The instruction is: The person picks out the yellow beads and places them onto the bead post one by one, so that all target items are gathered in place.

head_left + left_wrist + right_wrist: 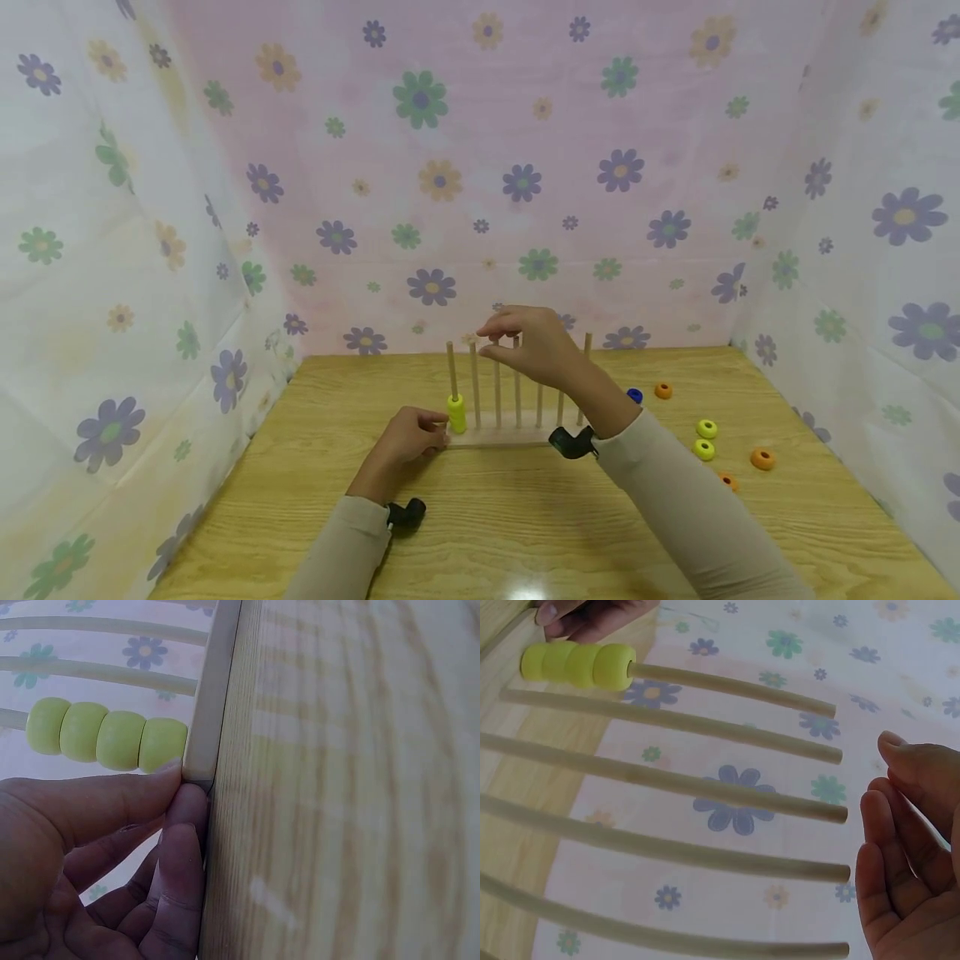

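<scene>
A wooden peg stand (pixel 498 436) with several upright pegs stands on the table. Yellow beads (pixel 456 414) are stacked on its leftmost peg, touching each other. At the stand's left end, my left hand (pixel 408 435) grips the corner of the base between thumb and fingers; in the left wrist view the thumb tip (pixel 171 771) lies close by the lowest bead. Above the pegs hovers my right hand (pixel 528 342), its fingers gently bent and holding nothing. The right wrist view has this hand (pixel 915 847) beside the bare peg tips (pixel 840 814), apart from them.
To the right lie loose beads: a blue bead (pixel 634 396) partly behind the right arm, an orange bead (pixel 663 390), a yellow bead (pixel 707 429) with another close by, and an orange bead (pixel 762 458). Flowered cloth (pixel 480 225) encloses the table's back and sides.
</scene>
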`<state>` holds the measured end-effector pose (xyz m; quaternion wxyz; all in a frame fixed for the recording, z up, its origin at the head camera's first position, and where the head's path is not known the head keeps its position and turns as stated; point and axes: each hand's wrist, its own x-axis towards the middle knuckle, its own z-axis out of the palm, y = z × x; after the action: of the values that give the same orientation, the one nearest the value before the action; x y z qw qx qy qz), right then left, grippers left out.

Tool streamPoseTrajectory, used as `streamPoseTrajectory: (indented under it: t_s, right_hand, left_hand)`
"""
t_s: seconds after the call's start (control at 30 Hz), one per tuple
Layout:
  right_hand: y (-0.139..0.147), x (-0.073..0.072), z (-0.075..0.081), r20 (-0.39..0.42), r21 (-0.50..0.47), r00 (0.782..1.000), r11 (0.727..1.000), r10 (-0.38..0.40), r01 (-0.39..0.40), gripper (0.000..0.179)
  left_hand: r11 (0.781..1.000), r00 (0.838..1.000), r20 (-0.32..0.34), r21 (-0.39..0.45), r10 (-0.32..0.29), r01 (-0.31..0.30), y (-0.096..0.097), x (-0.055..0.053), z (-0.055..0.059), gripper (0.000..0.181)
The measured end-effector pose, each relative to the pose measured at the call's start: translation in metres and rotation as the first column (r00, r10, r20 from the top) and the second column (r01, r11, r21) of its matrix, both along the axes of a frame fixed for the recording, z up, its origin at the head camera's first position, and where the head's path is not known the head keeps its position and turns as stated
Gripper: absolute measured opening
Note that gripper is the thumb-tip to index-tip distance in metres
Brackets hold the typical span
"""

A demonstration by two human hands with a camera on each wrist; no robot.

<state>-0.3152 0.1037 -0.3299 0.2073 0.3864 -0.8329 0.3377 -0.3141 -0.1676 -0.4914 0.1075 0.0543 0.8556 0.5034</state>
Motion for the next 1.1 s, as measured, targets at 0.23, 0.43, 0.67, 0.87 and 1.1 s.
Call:
streamPoseTrajectory:
  t_s: [0.23, 0.43, 0.67, 0.87, 1.1]
  right_hand:
    - [0.019, 0.004, -0.002, -0.02, 0.001, 1.0, 1.0, -0.021, 0.021, 0.018]
    - [0.035, 0.009, -0.004, -0.038, -0.054, 0.999, 0.999, -0.006, 0.004, 0.016]
    - [0.053, 0.014, -0.014, -0.037, -0.093, 0.999, 0.995, -0.034, 0.03, 0.016]
    - [0.068, 0.024, -0.023, -0.002, -0.069, 0.996, 0.994, -0.085, 0.085, 0.017]
    - [0.086, 0.03, -0.031, -0.005, -0.079, 0.994, 0.991, -0.111, 0.11, 0.019]
  left_hand:
    - [1.0, 1.0, 0.008, 0.015, -0.012, 0.012, 0.0, 0.001, -0.003, 0.04]
    - [1.0, 1.0, -0.004, -0.002, -0.007, 0.007, 0.0, 0.0, -0.001, 0.039]
    - [1.0, 1.0, -0.006, -0.018, -0.005, 0.005, -0.001, 0.0, -0.001, 0.038]
    - [1.0, 1.0, -0.009, -0.012, -0.007, 0.007, -0.001, 0.001, 0.0, 0.039]
    - [1.0, 1.0, -0.017, -0.007, -0.011, 0.011, 0.0, 0.002, 0.001, 0.04]
